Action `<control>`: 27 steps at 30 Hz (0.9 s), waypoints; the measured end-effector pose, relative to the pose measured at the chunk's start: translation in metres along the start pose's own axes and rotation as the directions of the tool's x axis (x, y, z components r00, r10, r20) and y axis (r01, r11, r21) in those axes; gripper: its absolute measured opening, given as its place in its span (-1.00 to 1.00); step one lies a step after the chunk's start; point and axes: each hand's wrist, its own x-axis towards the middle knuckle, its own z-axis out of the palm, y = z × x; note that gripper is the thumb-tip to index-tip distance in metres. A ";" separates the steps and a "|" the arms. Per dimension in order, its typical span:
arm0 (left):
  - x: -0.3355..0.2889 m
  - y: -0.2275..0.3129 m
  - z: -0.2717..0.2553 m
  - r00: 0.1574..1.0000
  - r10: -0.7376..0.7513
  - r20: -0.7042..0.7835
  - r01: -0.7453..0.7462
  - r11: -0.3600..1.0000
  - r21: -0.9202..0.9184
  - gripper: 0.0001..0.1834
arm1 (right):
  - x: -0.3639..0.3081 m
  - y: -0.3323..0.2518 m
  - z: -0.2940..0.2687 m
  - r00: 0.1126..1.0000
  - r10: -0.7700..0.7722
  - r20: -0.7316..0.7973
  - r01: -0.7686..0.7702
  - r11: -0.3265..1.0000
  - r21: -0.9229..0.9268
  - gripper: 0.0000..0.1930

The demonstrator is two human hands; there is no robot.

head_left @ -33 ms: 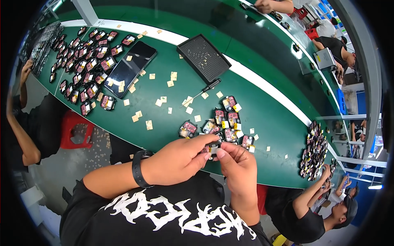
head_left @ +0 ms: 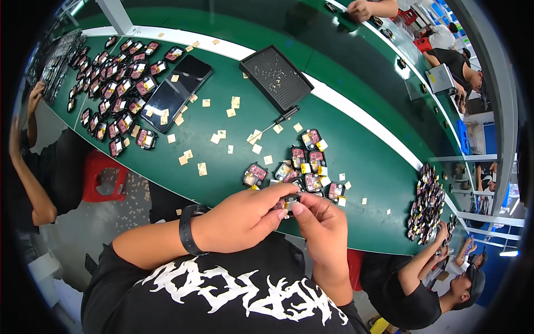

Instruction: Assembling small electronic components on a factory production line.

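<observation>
Low over the front edge of the green table, my left hand (head_left: 245, 217) and my right hand (head_left: 324, 220) meet around a small black-cased electronic module (head_left: 288, 204). Thumbs and fingers of both hands pinch its sides, hiding much of it. A pale patch shows on the module's face. Just beyond my fingers lies a group of similar modules (head_left: 313, 182) with reddish boards and yellow-and-white tabs. A screwdriver (head_left: 286, 115) with a black handle rests farther off, its tip toward me. Beyond it sits a black perforated tray (head_left: 276, 79) holding tiny pieces.
Many modules (head_left: 119, 83) cover the table's left, beside a dark phone-like slab (head_left: 177, 93). Small beige squares (head_left: 202, 168) are scattered about. Another module pile (head_left: 425, 206) lies at right. Co-workers sit on both sides, near a red stool (head_left: 104, 172); a person's hand (head_left: 360, 9) shows across.
My hands and the module have barely shifted. At the far left, a co-worker's nearer hand has risen into view; the hand across the table has moved slightly.
</observation>
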 end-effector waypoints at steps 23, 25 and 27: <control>-0.008 0.009 -0.020 0.968 0.225 0.113 -0.229 0.973 0.020 -0.42 | -0.017 -0.006 0.005 0.995 0.017 0.102 -0.039 0.973 0.226 -0.88; -0.008 0.012 -0.020 0.963 0.241 0.118 -0.251 0.965 0.078 -0.43 | -0.018 -0.005 0.004 0.993 0.015 0.120 -0.045 0.967 0.251 -0.88; -0.009 0.016 -0.020 0.973 0.183 0.139 -0.199 0.974 0.109 -0.44 | -0.019 -0.003 0.005 0.990 0.024 0.137 -0.059 0.965 0.256 -0.89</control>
